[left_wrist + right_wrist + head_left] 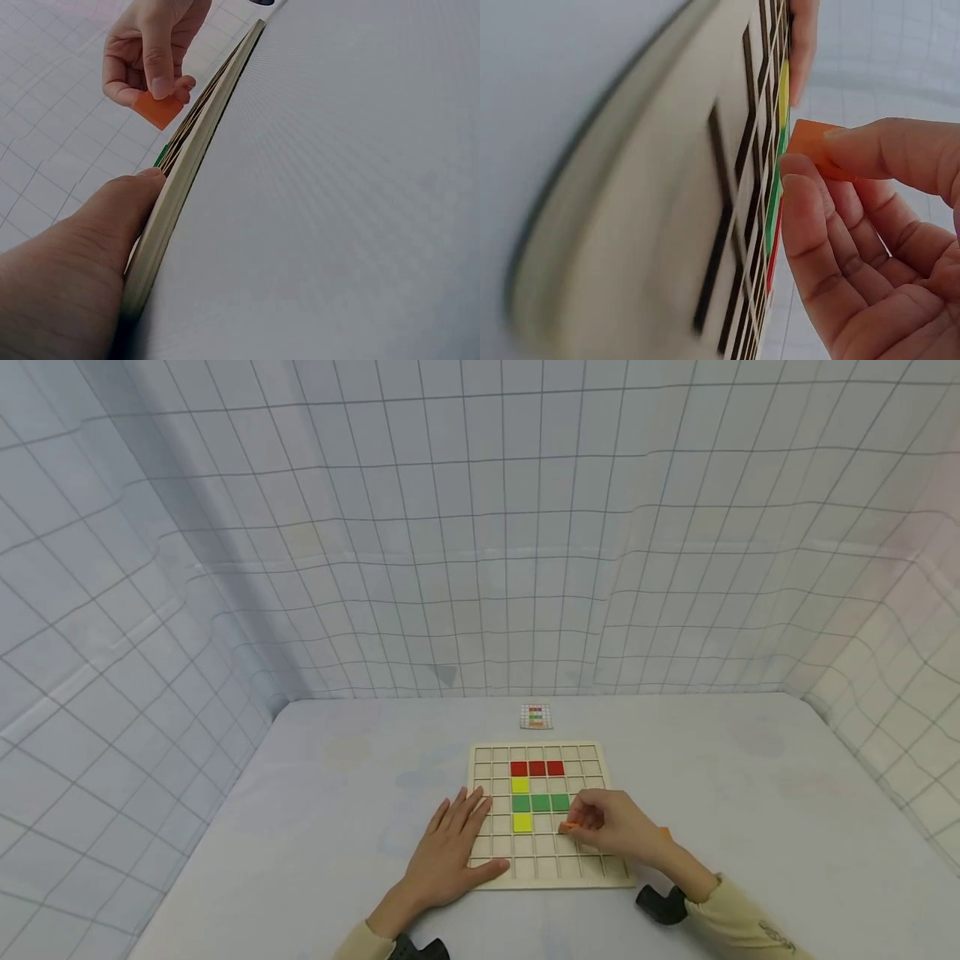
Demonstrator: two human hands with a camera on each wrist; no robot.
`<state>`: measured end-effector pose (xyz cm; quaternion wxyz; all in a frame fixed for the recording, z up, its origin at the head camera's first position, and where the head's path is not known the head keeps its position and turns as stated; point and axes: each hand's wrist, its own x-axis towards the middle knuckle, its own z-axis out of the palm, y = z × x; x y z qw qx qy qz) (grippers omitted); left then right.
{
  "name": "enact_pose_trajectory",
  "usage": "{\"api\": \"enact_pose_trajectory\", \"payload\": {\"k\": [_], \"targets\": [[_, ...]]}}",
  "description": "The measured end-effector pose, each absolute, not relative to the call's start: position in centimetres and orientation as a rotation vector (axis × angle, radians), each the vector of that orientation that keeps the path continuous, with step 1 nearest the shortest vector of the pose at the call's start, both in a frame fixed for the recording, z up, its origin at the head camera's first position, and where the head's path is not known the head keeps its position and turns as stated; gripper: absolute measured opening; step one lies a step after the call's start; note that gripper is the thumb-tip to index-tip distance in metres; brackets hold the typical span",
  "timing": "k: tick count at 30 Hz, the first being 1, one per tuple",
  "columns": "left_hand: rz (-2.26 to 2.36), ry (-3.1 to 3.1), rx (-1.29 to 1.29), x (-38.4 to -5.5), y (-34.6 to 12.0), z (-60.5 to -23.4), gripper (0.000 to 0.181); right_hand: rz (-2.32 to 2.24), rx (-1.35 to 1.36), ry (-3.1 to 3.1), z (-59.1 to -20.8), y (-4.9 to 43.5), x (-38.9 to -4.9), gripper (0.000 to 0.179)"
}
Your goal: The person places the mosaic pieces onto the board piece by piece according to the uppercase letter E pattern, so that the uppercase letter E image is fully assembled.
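Observation:
A light wooden grid board (551, 872) lies on the table, its square cells partly filled. Three red tiles (537, 768) form a row near the top, with three green tiles (541, 803) in a row below. One yellow tile (521, 785) sits between those rows and another yellow tile (522, 822) under the green row, both in the left column. My left hand (448, 852) rests spread on the board's left side, thumb on its near edge. Above the board's right half, my right hand (611, 823) pinches an orange tile (814, 146) between thumb and fingers.
A small pattern card (536, 717) with a coloured grid lies beyond the board. Another orange piece (665, 832) shows partly behind the right wrist. White grid-patterned cloth (465, 527) hangs behind and beside the white table (360, 760). Black straps with devices sit on both wrists.

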<state>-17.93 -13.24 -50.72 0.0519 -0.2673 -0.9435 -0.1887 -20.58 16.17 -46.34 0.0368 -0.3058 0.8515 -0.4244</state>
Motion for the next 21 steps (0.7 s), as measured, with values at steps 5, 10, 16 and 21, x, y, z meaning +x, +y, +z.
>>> {"api": "enact_pose_trajectory", "payload": {"k": [5, 10, 16, 21], "targets": [[-0.566, -2.862, -0.810, -18.0, -13.3, -50.8, 0.087, -1.288, -0.981, 2.550, -46.2, 14.1, -20.3, 0.015], [-0.569, -2.863, -0.817, -17.9, -13.3, -50.7, 0.087, -1.265, -1.013, 2.522, -45.8, 12.3, -20.1, 0.016], [-0.553, -2.830, -0.826, -17.8, -13.2, -50.7, 0.087, -1.184, -1.030, 2.543, -46.0, 11.0, -20.1, 0.017], [-0.555, -2.799, -0.834, -17.9, -13.2, -50.8, 0.086, -1.068, -1.009, 2.648, -46.0, 10.5, -20.0, 0.014]]}}
